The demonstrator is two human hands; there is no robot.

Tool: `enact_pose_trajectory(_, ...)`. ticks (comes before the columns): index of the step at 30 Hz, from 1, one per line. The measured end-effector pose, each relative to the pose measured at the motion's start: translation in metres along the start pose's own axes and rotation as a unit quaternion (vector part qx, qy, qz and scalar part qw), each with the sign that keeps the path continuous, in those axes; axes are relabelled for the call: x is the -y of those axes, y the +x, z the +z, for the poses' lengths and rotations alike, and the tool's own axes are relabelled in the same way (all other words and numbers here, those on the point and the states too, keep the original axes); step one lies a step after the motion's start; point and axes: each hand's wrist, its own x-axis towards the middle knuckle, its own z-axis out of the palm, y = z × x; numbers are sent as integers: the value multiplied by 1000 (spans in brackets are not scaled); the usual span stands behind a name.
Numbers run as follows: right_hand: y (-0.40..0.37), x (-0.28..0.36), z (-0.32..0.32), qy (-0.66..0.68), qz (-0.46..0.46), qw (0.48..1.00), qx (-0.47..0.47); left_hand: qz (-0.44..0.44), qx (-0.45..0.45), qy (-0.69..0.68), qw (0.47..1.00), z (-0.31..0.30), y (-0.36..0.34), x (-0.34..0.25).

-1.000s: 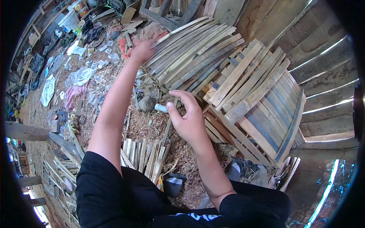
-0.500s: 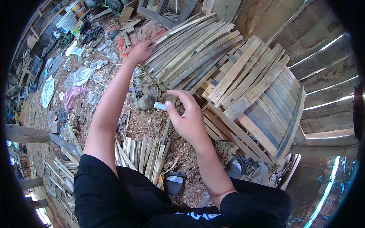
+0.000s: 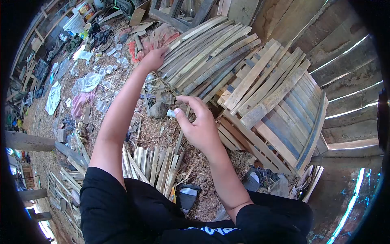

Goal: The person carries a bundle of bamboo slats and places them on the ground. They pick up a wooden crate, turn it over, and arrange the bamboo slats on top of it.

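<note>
My left hand (image 3: pixel 153 59) reaches out to the near end of a stack of wooden slats (image 3: pixel 209 53), its fingers closed at the end of an edge slat and partly hidden. Lower down, my right hand (image 3: pixel 198 125) hovers above the littered ground with thumb and fingers curved apart. Beside its thumb tip shows a short pale-blue cylinder (image 3: pixel 171 114); it seems to lie beyond the hand rather than in it. A thin wooden stick (image 3: pixel 179 140) passes behind that hand.
A slatted wooden crate (image 3: pixel 280 110) with loose slats on top stands at right. Smaller wood pieces (image 3: pixel 152 164) lie near my legs. A rock (image 3: pixel 159 109), plastic scraps (image 3: pixel 87 82) and a red cloth (image 3: pixel 162 35) cover the ground. A plank wall (image 3: pixel 345 77) bounds the right side.
The view has shifted slightly. My left hand stays at the slat ends, and my right hand has moved a little left over the pale-blue cylinder, covering more of it.
</note>
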Motion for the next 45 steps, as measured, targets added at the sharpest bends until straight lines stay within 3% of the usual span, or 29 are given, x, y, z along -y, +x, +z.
enact_pose_trajectory(2,1,-1,-1,5,-16,1000,-5,-2,18,-3,1000,5,3,5)
enact_pose_trajectory(6,1,23,-26,-24,-1,1000,-15,80,-66,-56,993,-11,-4,-26)
enact_pose_trajectory(7,1,34,-38,-60,-37,997,-15,106,-101,-60,987,-18,-5,-41)
enact_pose_trajectory(9,0,53,-64,-105,-66,992,-25,116,-89,-85,986,-39,-11,-93)
enact_pose_trajectory(11,1,66,-90,-60,-65,996,-11,191,-99,-186,959,-55,-21,-142)
enact_pose_trajectory(13,0,73,-108,-47,-64,996,-51,165,-23,-285,944,-65,-40,-195)
enact_pose_trajectory(17,2,70,-145,-116,132,956,-234,262,16,-268,927,-67,-71,-267)
enact_pose_trajectory(18,2,60,-155,-117,132,956,-235,281,39,-248,926,-64,-77,-277)
enact_pose_trajectory(20,0,33,-170,-259,212,890,-309,288,12,-203,936,-57,-92,-293)
enact_pose_trajectory(24,-6,18,-182,-329,234,866,-297,260,-5,-164,951,-43,-104,-305)
enact_pose_trajectory(26,-4,17,-182,-299,259,883,-253,252,-17,-175,952,-35,-104,-310)
enact_pose_trajectory(28,-3,20,-171,-263,246,888,-285,213,-67,-159,962,-27,-101,-314)
enact_pose_trajectory(30,-2,11,-165,-245,174,899,-319,194,-39,-159,967,-28,-96,-319)
enact_pose_trajectory(34,-5,-2,-163,-257,170,896,-321,143,19,-167,975,-24,-91,-324)
enact_pose_trajectory(36,-6,3,-164,-79,170,930,-315,136,26,-179,974,-21,-92,-325)
enact_pose_trajectory(38,-9,10,-162,-31,162,933,-319,153,-9,-149,977,-21,-95,-329)
enact_pose_trajectory(43,-11,-6,-155,76,115,930,-340,185,5,-176,967,-31,-97,-344)
enact_pose_trajectory(45,-10,-9,-146,144,76,891,-424,190,20,-193,963,-29,-95,-347)
